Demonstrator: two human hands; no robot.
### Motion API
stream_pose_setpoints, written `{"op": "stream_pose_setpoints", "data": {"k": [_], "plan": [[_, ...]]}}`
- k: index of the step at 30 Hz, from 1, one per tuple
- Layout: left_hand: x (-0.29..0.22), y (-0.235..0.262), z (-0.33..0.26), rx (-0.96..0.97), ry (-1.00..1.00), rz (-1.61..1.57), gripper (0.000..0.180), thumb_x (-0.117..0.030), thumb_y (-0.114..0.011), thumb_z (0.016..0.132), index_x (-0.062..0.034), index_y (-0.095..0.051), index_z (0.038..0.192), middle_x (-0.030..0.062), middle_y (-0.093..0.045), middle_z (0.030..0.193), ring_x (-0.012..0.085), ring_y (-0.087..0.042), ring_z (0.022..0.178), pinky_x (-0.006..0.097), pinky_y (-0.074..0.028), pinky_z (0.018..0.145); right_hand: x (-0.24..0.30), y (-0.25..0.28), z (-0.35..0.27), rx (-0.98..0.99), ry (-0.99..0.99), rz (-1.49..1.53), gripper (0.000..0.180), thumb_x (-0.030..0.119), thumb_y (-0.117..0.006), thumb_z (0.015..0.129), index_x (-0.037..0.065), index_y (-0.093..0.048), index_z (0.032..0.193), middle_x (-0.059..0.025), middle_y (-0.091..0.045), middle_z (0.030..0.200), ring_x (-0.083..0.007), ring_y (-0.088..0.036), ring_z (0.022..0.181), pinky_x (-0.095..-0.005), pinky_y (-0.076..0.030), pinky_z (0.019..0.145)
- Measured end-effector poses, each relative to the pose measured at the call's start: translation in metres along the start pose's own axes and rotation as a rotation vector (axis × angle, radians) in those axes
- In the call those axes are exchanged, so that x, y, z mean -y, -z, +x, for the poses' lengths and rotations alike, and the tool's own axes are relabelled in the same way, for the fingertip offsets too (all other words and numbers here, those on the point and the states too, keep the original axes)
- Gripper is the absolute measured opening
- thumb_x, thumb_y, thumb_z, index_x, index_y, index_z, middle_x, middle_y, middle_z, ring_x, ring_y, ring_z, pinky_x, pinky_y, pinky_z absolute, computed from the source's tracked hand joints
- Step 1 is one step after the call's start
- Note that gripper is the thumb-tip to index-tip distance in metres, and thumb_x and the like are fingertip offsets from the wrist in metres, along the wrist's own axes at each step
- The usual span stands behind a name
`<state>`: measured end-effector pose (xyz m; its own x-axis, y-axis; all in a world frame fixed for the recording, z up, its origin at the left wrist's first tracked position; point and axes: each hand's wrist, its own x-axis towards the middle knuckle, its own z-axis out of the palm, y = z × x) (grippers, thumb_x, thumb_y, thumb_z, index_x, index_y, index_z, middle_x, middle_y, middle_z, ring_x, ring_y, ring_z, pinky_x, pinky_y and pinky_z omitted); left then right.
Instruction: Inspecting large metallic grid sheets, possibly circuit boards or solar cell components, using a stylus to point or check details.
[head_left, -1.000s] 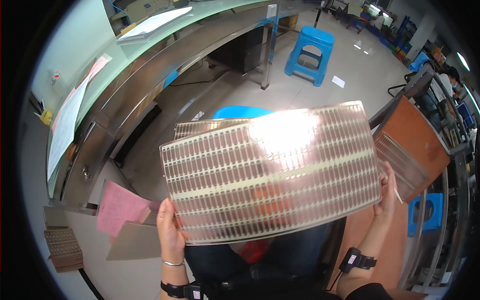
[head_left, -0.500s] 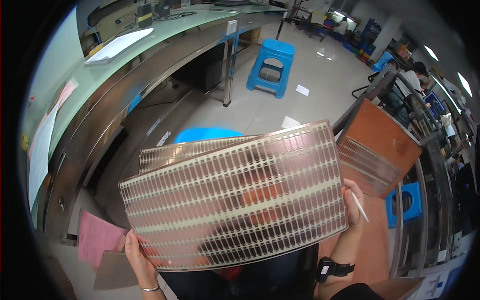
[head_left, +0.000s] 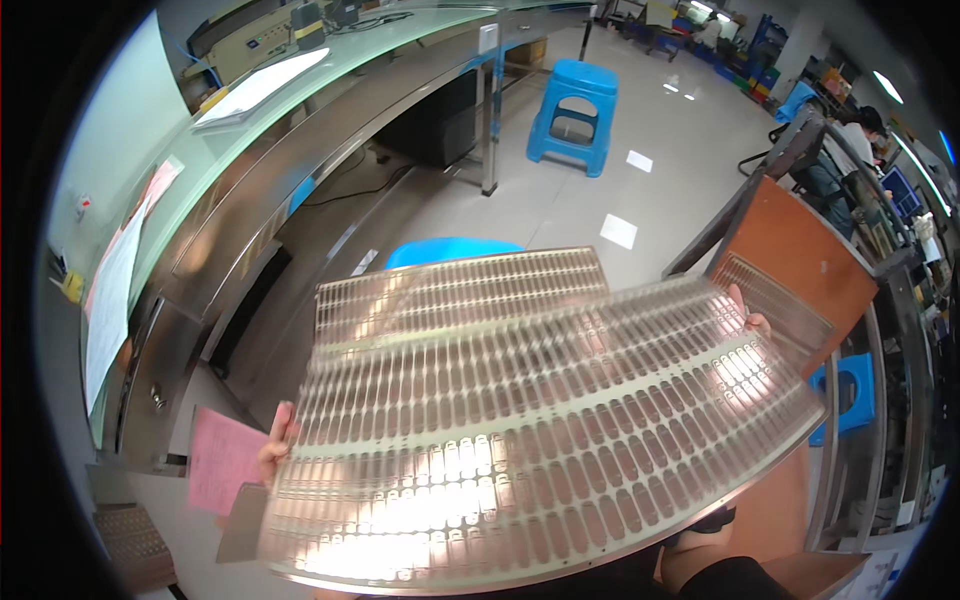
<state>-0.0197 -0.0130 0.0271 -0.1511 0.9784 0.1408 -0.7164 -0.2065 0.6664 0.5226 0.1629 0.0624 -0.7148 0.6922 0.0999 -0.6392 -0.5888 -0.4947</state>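
My left hand (head_left: 275, 445) grips the left edge of a large copper-coloured circuit board panel (head_left: 560, 440) covered in rows of elongated pads. At the panel's upper right edge, my right hand (head_left: 755, 318) holds it as well, with most of the hand hidden behind the panel. The panel is tilted, and bright light reflects off its lower left part. Behind it a second, similar panel (head_left: 460, 285) shows its upper portion. Past that one lies the top of a blue stool (head_left: 450, 252).
Another panel (head_left: 775, 295) rests against a brown board (head_left: 800, 250) on a metal frame at right. A glass-topped bench (head_left: 380, 48) curves along the left. One blue stool (head_left: 572, 115) stands on the floor ahead. Pink paper (head_left: 230, 460) lies at lower left. A person (head_left: 850, 150) sits far right.
The held panel has tipped, its lower edge now closer and lower. More of the panel behind it shows. The white pen-like stick seen in my right hand is now out of sight.
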Motion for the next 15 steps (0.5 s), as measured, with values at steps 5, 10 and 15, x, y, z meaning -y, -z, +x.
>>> {"op": "stream_pose_setpoints", "data": {"k": [5,10,15], "plan": [[0.028,0.039,-0.023,-0.234,-0.323,0.199,0.023,-0.004,-0.048,0.087,-0.0069,-0.053,0.109,0.0111,-0.055,0.118,0.0206,-0.053,0.113,0.034,-0.052,0.091,-0.042,-0.008,0.054,-0.296,0.286,-0.067,0.036,0.026,-0.041,0.094,0.005,-0.049,0.123,-0.0141,-0.057,0.116,-0.0227,-0.058,0.102,-0.0334,-0.049,0.089],[0.017,0.04,-0.01,-0.319,-0.024,-0.404,0.034,-0.025,-0.042,0.093,-0.0076,-0.047,0.122,0.0117,-0.053,0.122,0.0241,-0.05,0.115,0.043,-0.043,0.099,-0.103,-0.055,0.035,-0.72,0.676,-0.266,0.039,0.027,-0.039,0.095,0.005,-0.047,0.126,-0.0123,-0.057,0.116,-0.0213,-0.059,0.101,-0.0315,-0.051,0.086],[0.024,0.001,-0.01,-0.132,-0.084,-0.213,0.042,-0.03,-0.038,0.094,-0.0066,-0.042,0.128,0.0122,-0.048,0.128,0.0248,-0.047,0.119,0.042,-0.039,0.101,-0.086,0.027,-0.025,-0.644,0.225,-0.565,0.033,0.028,-0.04,0.096,0.004,-0.053,0.116,-0.0044,-0.061,0.107,-0.0115,-0.061,0.092,-0.0214,-0.05,0.075]]}}
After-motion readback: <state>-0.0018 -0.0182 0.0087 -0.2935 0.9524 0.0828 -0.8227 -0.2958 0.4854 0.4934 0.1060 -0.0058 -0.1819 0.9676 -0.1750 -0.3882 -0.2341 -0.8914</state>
